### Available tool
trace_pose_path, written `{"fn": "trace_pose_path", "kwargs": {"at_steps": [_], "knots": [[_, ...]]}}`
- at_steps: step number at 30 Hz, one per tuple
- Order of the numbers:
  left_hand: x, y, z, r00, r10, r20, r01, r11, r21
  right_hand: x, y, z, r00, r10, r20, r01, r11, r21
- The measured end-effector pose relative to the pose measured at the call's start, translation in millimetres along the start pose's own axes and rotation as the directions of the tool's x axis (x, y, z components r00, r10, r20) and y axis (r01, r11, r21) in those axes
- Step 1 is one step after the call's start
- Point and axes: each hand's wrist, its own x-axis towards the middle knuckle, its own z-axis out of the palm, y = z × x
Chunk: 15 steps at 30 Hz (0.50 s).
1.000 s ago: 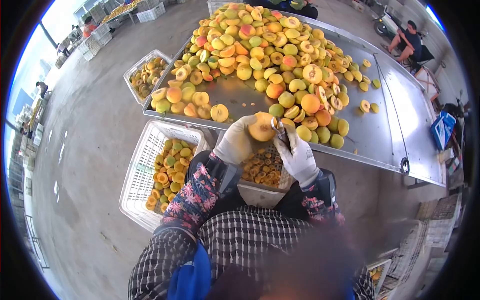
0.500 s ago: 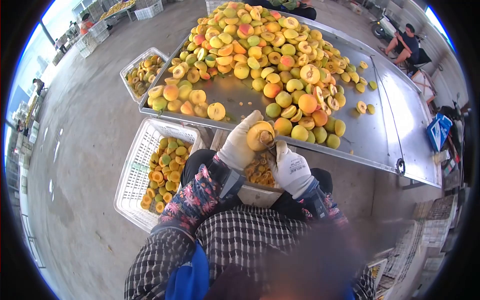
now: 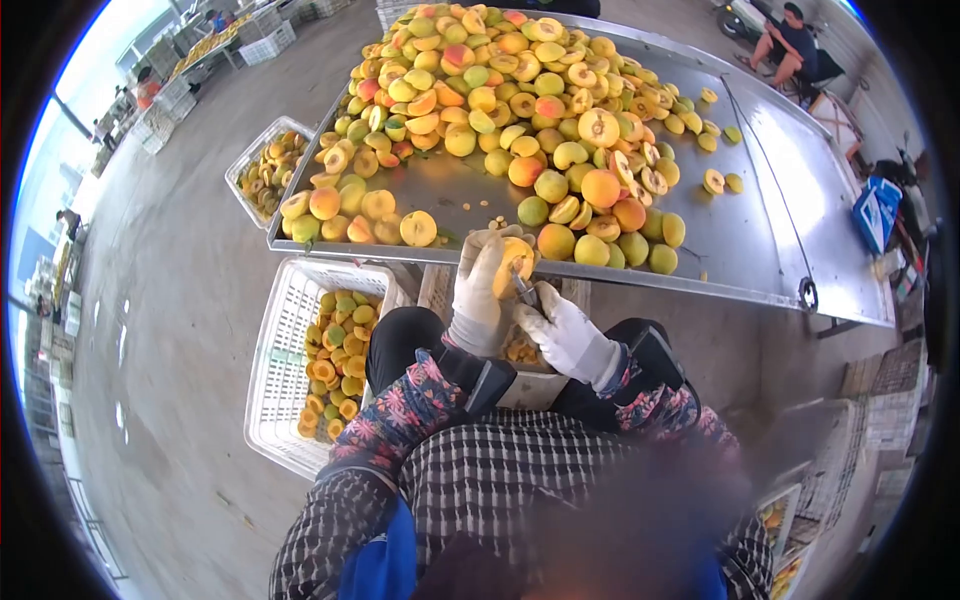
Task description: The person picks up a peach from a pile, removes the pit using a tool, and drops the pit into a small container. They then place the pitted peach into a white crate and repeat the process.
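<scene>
While the left grip clamps the peach half, the right grip clasps a knife

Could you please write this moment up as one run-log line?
left hand: holds peach half | right hand: tool at peach | below: bin | left: crate

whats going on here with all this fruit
A seated person in white gloves is working on a peach half. The left hand holds it up while the right hand presses a small metal tool into it. A steel table ahead is piled with peaches, and a white crate of halves stands at the left.
</scene>
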Motion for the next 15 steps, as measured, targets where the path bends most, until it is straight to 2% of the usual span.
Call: {"fn": "trace_pose_path", "kwargs": {"at_steps": [2,3,6,7,8,10,11,12,14,15], "knots": [[-5,3,7,1.000,0.001,-0.030,-0.001,1.000,0.001,0,-5,2,0.981,0.195,0.000,-0.195,0.981,-0.016],[-4,4,4,0.997,-0.070,-0.023,0.070,0.998,-0.006,0,-9,1,0.956,0.292,0.003,-0.292,0.956,-0.022],[4,9,-8,0.973,-0.229,-0.016,0.229,0.973,-0.009,5,-8,-10,0.946,0.316,0.066,-0.313,0.948,-0.060],[6,10,-10,0.968,-0.250,-0.018,0.251,0.968,0.011,3,3,-8,0.968,0.242,0.066,-0.244,0.970,0.021],[7,10,-11,0.963,-0.268,-0.021,0.269,0.963,0.028,1,11,-6,0.969,0.233,0.077,-0.236,0.971,0.032],[5,6,-16,0.981,-0.193,-0.034,0.192,0.981,-0.011,1,22,-3,0.973,0.209,0.094,-0.215,0.975,0.057],[4,4,-18,0.987,-0.155,-0.042,0.154,0.988,-0.029,1,25,-1,0.978,0.170,0.119,-0.173,0.985,0.011],[4,-2,-20,0.997,-0.042,-0.067,0.049,0.993,0.104,0,28,1,0.980,0.132,0.149,-0.129,0.991,-0.033],[3,-13,-22,0.980,0.188,-0.069,-0.150,0.919,0.366,-2,37,8,0.982,-0.070,0.176,0.115,0.959,-0.260],[8,-9,-19,0.968,0.190,-0.163,-0.091,0.873,0.479,-1,40,11,0.951,-0.232,0.202,0.299,0.850,-0.434]]}}
